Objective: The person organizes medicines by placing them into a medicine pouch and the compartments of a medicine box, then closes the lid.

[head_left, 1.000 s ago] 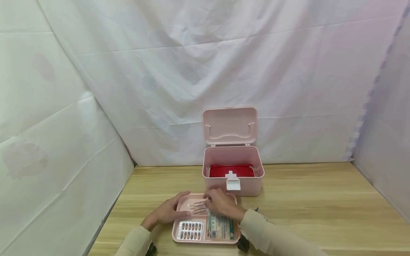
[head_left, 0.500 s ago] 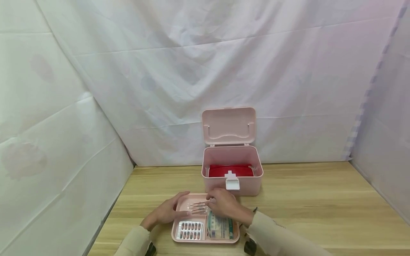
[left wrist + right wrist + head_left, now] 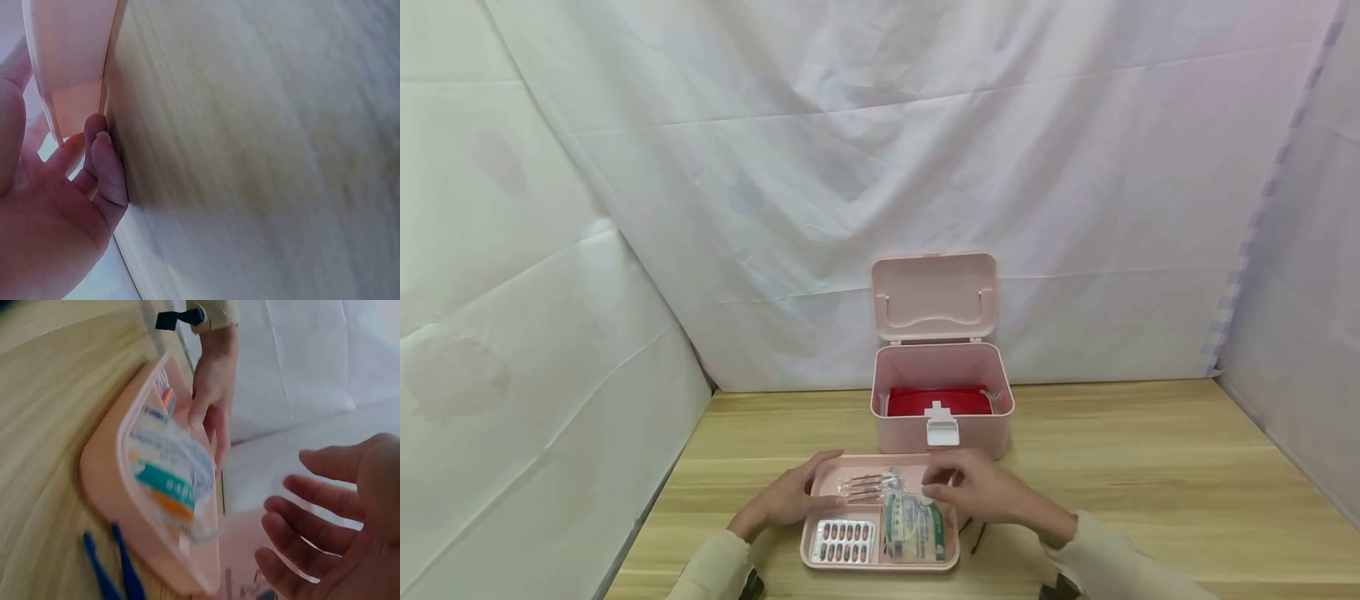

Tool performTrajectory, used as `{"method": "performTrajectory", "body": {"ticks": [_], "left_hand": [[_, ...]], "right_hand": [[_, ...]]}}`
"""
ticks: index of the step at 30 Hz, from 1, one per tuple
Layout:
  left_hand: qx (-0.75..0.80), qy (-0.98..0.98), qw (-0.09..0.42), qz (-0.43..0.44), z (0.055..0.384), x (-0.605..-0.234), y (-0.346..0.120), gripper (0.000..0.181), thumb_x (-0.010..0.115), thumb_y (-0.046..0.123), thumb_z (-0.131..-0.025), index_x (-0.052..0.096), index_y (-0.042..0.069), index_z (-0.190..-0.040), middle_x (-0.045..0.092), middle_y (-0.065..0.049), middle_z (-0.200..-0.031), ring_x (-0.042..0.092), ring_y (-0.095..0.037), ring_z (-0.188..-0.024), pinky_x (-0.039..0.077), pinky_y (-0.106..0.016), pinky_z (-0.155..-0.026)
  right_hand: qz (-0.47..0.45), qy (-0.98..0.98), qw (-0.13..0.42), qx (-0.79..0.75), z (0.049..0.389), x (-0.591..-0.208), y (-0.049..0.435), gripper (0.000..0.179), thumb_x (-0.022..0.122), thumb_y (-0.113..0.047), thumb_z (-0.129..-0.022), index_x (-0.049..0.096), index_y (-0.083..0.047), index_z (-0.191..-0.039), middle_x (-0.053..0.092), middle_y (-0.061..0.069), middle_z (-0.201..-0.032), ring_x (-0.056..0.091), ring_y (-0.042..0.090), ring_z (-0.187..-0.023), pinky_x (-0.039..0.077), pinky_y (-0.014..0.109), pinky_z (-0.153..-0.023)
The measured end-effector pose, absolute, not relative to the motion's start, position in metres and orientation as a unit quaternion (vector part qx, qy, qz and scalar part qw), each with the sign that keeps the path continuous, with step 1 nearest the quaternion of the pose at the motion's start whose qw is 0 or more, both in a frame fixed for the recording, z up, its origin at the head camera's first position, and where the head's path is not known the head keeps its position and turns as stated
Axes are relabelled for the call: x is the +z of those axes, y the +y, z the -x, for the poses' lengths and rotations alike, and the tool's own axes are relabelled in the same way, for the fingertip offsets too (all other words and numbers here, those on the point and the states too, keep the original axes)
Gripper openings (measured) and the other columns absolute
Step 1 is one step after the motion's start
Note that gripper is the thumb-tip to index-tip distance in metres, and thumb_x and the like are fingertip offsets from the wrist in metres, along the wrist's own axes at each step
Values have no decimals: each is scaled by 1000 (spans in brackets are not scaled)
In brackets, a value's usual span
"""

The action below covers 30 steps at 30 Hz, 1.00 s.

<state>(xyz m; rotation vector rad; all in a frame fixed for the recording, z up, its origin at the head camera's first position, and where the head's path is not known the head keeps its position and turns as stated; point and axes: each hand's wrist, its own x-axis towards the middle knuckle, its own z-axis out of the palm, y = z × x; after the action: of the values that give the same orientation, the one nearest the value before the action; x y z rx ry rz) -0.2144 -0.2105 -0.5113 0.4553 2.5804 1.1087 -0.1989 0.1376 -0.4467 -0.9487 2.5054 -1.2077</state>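
Observation:
My left hand (image 3: 790, 496) grips the left side of a shallow pink tray (image 3: 917, 568), thumb over the rim and fingers against the outer wall (image 3: 78, 69). A blister pack of capsules (image 3: 845, 542) lies in the tray's front left compartment. Behind it are several thin sticks in clear wrappers (image 3: 867, 488). On the right lies a green-and-white packet (image 3: 913, 527) in clear plastic. My right hand (image 3: 981, 487) is over the tray's right edge; the right wrist view shows its fingers (image 3: 306, 519) spread and loosely bent, holding nothing.
Behind the tray stands a pink box (image 3: 977, 433) with its lid (image 3: 936, 292) raised, a white cross latch (image 3: 942, 427) and a red pouch (image 3: 940, 402) inside. Two slim dark blue prongs (image 3: 128, 569) lie on the wooden table (image 3: 1112, 467) right of the tray. White cloth hangs behind.
My right hand has moved right, from above the wrapped sticks to the tray's right edge, uncovering the sticks and the packet's top. The left hand has stayed on the tray.

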Motion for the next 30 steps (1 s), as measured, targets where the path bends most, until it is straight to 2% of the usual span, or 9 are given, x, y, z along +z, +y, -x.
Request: {"method": "performTrajectory", "body": {"ticks": [5, 10, 13, 19, 24, 30], "left_hand": [[389, 895, 150, -158, 215, -509, -211, 81, 75, 43, -86, 36, 22, -153, 52, -17, -142, 48, -40, -130, 34, -66, -106], [391, 895, 152, -154, 215, -507, -211, 81, 76, 43, -85, 36, 23, -153, 52, -18, -142, 48, -41, -130, 33, -67, -106], [387, 896, 153, -154, 215, -508, -211, 82, 76, 44, -85, 36, 23, -153, 52, -18, -143, 48, -42, -130, 33, -67, -106], [388, 895, 150, -158, 216, -510, -211, 81, 76, 43, -85, 36, 23, -153, 52, -19, -142, 48, -43, -129, 33, -69, -105], [390, 894, 150, -162, 215, -511, -210, 82, 76, 42, -85, 35, 22, -153, 53, -19, -141, 50, -42, -128, 34, -68, -105], [389, 895, 148, -161, 214, -510, -210, 81, 76, 43, -85, 36, 22, -153, 54, -18, -140, 50, -42, -128, 34, -68, -105]], "right_hand": [[322, 843, 112, -417, 205, -453, 169, 15, 70, -28, -93, 74, -15, -100, 69, -14, -91, 59, 4, -81, 51, 26, -75], [331, 832, 129, -426, 214, -465, 191, 14, 71, -22, -91, 74, -13, -101, 73, -1, -94, 61, 5, -83, 51, 26, -76], [333, 830, 141, -425, 218, -474, 200, 17, 73, -21, -90, 73, -11, -104, 73, 4, -99, 62, 12, -88, 51, 28, -78], [335, 827, 151, -425, 227, -490, 212, 24, 76, -26, -87, 73, -12, -107, 71, 4, -105, 63, 27, -98, 52, 36, -84], [345, 819, 170, -426, 231, -498, 216, 28, 78, -23, -85, 72, -12, -110, 68, 4, -107, 64, 23, -98, 53, 33, -87], [329, 825, 196, -416, 233, -504, 217, 28, 79, -23, -84, 72, -18, -110, 66, 0, -107, 59, 19, -98, 49, 28, -89]]}}
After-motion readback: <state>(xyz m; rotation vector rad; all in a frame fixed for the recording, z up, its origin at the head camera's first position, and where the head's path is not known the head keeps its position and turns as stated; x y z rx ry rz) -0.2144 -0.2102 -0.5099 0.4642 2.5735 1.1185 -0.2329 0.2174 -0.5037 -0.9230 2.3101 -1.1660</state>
